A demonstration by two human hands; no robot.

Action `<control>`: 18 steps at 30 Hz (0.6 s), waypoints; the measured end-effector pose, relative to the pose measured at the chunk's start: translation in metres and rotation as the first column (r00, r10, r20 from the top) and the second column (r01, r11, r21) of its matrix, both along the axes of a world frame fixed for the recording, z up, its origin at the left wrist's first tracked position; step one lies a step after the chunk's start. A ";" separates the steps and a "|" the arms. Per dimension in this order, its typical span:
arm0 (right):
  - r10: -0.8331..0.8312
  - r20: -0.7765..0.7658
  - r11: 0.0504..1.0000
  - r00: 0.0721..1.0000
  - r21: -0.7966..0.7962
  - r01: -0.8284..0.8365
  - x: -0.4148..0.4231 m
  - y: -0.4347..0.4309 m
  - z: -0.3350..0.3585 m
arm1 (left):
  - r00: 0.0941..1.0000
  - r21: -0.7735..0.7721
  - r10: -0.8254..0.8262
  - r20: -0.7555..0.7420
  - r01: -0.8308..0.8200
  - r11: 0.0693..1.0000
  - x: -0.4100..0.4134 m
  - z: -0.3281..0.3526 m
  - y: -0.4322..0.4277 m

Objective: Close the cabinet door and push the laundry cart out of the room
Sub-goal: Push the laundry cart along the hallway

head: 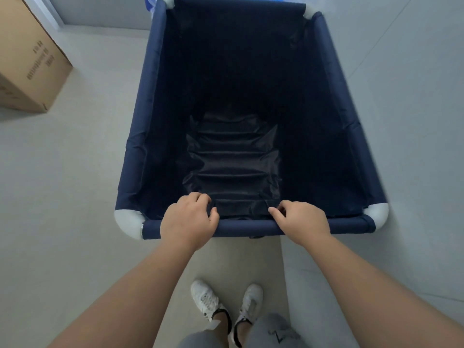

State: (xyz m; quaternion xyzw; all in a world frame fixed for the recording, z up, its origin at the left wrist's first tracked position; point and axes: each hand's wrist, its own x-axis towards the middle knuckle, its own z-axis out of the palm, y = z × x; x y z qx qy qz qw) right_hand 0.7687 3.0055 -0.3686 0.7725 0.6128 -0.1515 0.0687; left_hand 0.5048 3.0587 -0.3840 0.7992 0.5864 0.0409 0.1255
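**Both hands on the near rail of the laundry cart**

A person stands over a deep, square laundry cart [155,101], its frame sleeved in navy woven fabric that puckers slightly along the tubes. Rounded white plastic elbows cap the corners; the near-left corner piece [128,223] looks smooth and glossy, and its twin on the right matches it. Inside, the liner is a darker, slicker cloth, gathered into horizontal ripples down the near wall, and the bottom is lost in shadow.

The left hand [187,222] is curled over the padded near rail, fingers folded down inside the bin and pinching a bit of liner. The right hand [303,221] grips the same rail just beside it, fingers wrapped over the top, thumb pointing inward. Both forearms are bare.

The cart sits on pale, matte floor tile, directly ahead of the person's white sneakers [204,298]. A brown cardboard box [27,59], printed with small dark lettering, rests well off to the left near the wall. Something blue shows beyond the far rim, too cropped to identify.
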 end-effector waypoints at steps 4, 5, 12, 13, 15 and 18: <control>0.005 0.015 0.999 1.000 -0.044 -0.004 0.002 0.004 -0.005 | 0.999 -0.016 -0.016 -0.034 0.016 1.000 0.000 0.000 0.001; 0.008 0.013 0.999 1.000 -0.053 -0.008 0.002 0.005 -0.006 | 0.999 -0.017 -0.021 -0.036 0.020 1.000 0.000 0.000 0.001; 0.045 0.025 0.994 0.999 -0.101 -0.043 0.004 0.015 -0.005 | 0.999 0.009 -0.031 -0.041 0.032 0.999 0.001 -0.002 0.008; 0.063 0.034 0.991 0.997 -0.117 -0.059 0.005 0.017 -0.005 | 0.999 0.014 -0.033 -0.038 0.034 0.999 0.002 -0.002 0.011; 0.131 0.059 0.981 0.990 -0.154 -0.121 0.005 0.025 -0.002 | 0.999 0.007 -0.034 -0.039 0.034 0.999 0.004 0.000 0.018; 0.158 0.064 0.974 0.985 -0.172 -0.145 0.007 0.034 -0.001 | 0.998 -0.006 -0.033 -0.049 0.032 0.999 0.006 0.001 0.026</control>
